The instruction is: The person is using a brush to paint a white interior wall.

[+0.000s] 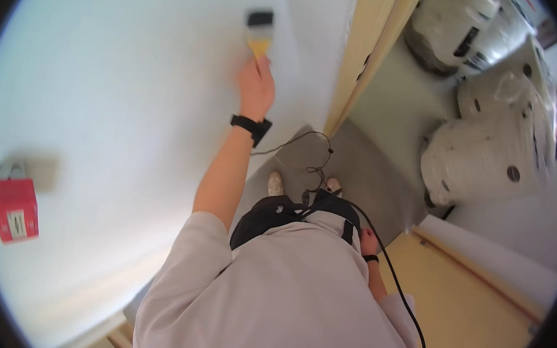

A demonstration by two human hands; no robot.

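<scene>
My left hand (257, 86) stretches up along the white wall (133, 89), wearing a black wrist strap. It grips the yellow handle of a flat paintbrush (259, 32). The brush has a pale ferrule and dark bristles, which point away from me. Motion blurs the brush, and I cannot tell whether the bristles touch the wall. At my right side hangs my right hand (369, 242), also with a black wrist strap. Its fingers look curled and are partly hidden, so any content in them is unclear.
A red box (15, 210) juts out at the left wall beside a white fixture (10, 170). Black cable (397, 281) runs down my right side and trails onto the grey floor (358, 160). Several plastic-wrapped white machines (481, 150) stand beyond the wooden door frame (367, 48). A yellowish door (459, 311) lies right.
</scene>
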